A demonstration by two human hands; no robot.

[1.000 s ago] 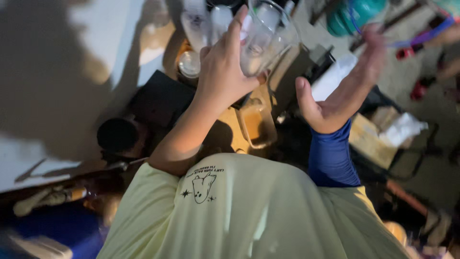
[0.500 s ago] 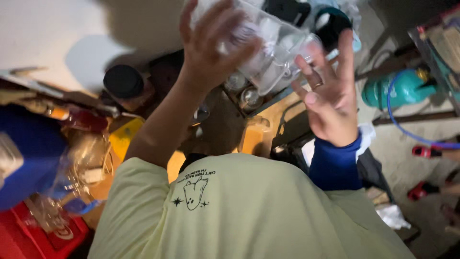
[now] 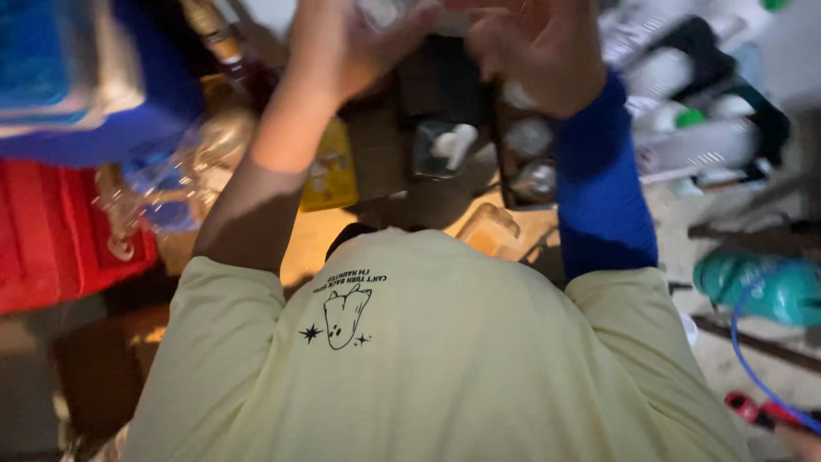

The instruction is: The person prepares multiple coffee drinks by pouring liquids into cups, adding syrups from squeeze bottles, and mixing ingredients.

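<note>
The picture is blurred. My left hand [image 3: 346, 47] is raised at the top edge, its fingers curled around a clear plastic container [image 3: 389, 13] that the frame mostly cuts off. My right hand [image 3: 526, 51], on an arm in a blue sleeve [image 3: 603, 188], is close beside it with bent fingers at the same container; whether it grips is unclear. My pale yellow shirt [image 3: 445, 359] fills the lower half of the view.
A red crate [image 3: 51, 231] and a blue box [image 3: 77, 77] stand at the left, with clear glassware [image 3: 197, 162] by them. A yellow packet [image 3: 329, 171] and an amber tub [image 3: 492, 227] lie below my hands. White bottles [image 3: 684, 77] are at the upper right. A green cylinder [image 3: 761, 287] with a blue hose [image 3: 744, 359] lies at the right.
The view has swung, so the red crate and blue box now show at the left. My right hand has moved in from open and apart to beside the container in my left hand.
</note>
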